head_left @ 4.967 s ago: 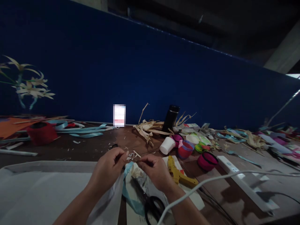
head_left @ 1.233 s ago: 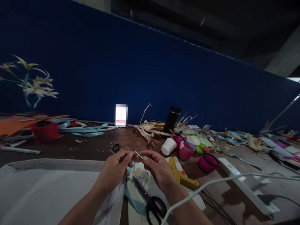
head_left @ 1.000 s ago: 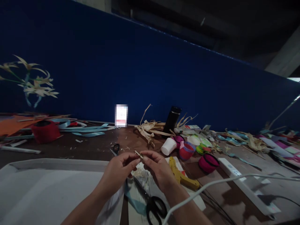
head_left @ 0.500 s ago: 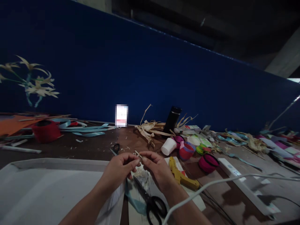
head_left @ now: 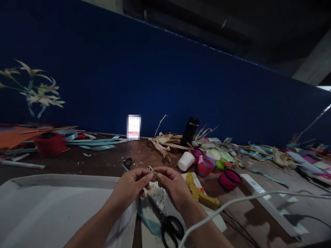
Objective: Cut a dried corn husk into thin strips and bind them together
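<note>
My left hand [head_left: 130, 187] and my right hand [head_left: 172, 186] meet fingertip to fingertip above the brown table [head_left: 103, 160]. Both pinch a small pale strip of dried husk [head_left: 152, 169] between thumb and fingers. Right under the hands lies a sheet of paper [head_left: 155, 206] with husk scraps, a light blue ribbon [head_left: 144, 220] and black-handled scissors [head_left: 167, 224]. A yellow glue gun [head_left: 198, 193] lies just right of my right hand.
A large grey sheet [head_left: 49, 210] covers the near left. Behind stand a white cup [head_left: 186, 161], coloured tape rolls [head_left: 205, 165], a black flask [head_left: 190, 131], dried husks [head_left: 165, 141], a red roll [head_left: 49, 144]. A white power strip [head_left: 261, 191] and white cable [head_left: 232, 203] lie right.
Over the last second the hands have drawn closer together and the husk strip is pinched tighter between them. The view has barely shifted.
</note>
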A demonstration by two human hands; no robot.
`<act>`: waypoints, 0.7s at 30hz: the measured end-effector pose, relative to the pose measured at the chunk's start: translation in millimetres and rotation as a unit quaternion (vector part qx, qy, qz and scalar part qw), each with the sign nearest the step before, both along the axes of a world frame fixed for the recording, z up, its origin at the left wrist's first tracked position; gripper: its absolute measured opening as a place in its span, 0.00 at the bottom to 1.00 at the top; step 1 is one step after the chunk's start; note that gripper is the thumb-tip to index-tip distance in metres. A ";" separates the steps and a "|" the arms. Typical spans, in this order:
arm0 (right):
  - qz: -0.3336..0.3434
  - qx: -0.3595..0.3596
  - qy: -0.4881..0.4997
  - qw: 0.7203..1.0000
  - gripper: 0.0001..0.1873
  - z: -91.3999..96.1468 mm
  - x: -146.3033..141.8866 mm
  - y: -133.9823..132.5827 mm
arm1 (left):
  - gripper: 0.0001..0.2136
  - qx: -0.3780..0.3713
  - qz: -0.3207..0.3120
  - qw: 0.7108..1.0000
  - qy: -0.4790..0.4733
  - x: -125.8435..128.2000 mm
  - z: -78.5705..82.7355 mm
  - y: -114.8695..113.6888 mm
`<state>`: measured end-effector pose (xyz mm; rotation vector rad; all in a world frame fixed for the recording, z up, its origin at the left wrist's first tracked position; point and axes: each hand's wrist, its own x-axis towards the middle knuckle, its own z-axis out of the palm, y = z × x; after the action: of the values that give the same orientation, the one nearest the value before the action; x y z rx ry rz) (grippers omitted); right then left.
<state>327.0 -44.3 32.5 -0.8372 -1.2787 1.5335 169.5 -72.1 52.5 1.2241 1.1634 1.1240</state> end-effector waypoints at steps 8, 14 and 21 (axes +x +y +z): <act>0.008 -0.009 0.005 1.000 0.13 4.7 -4.2 -3.4 | 0.14 -0.005 0.007 0.999 0.031 -0.5 -3.4 3.7; 0.008 -0.009 0.009 1.000 0.13 7.7 -5.3 -4.5 | 0.14 0.002 0.019 0.998 0.061 0.1 -5.9 3.2; -0.036 0.048 -0.075 0.995 0.10 6.8 -4.3 -3.6 | 0.11 0.088 0.052 0.978 0.181 0.0 -1.0 -4.7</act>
<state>322.7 -47.9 39.3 -0.9406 -1.4037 1.3621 169.5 -76.8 51.5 1.5663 1.4374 1.1281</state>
